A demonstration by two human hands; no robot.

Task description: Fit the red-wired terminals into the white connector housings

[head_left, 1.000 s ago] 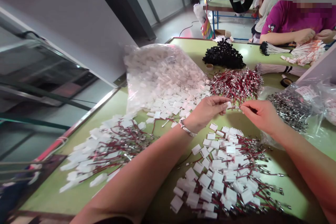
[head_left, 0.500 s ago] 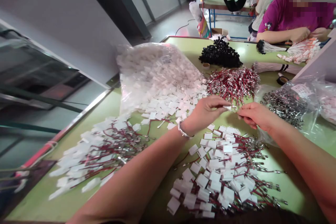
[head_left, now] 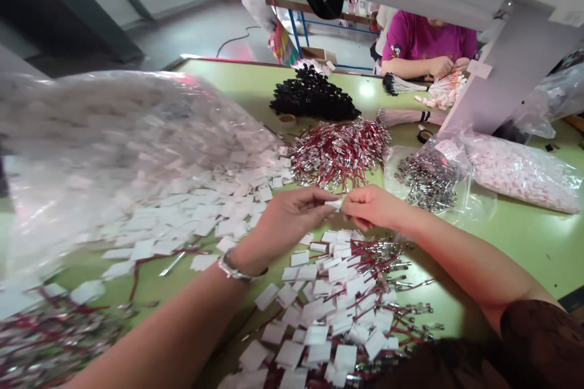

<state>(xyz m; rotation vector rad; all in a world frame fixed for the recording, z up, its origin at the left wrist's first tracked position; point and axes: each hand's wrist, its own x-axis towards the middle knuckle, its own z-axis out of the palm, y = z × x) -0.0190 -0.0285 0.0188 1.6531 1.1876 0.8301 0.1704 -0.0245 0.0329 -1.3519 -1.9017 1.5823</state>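
My left hand [head_left: 292, 213], with a metal band at its wrist, pinches a small white connector [head_left: 334, 204] between thumb and fingers. Close against the connector's right end, my right hand [head_left: 371, 205] has its fingers pressed together; what they hold is hidden. Just beyond my hands lies a pile of red wires with metal ends [head_left: 340, 149]. Below them spreads a heap of white connectors with red wires attached [head_left: 333, 298]. Loose white connectors [head_left: 168, 213] spill from a large clear bag [head_left: 137, 121] on the left.
Black parts [head_left: 312, 94] are heaped farther back beside a tape roll [head_left: 287, 121]. Bags of metal parts [head_left: 426, 179] and pinkish parts [head_left: 520, 170] lie right, near a grey post [head_left: 506, 73]. A person in purple [head_left: 429, 45] works across the green table [head_left: 214, 76].
The view has turned to the right, so the table's contents appear farther left. My hands have come closer together, and my right fingers now meet the white connector.
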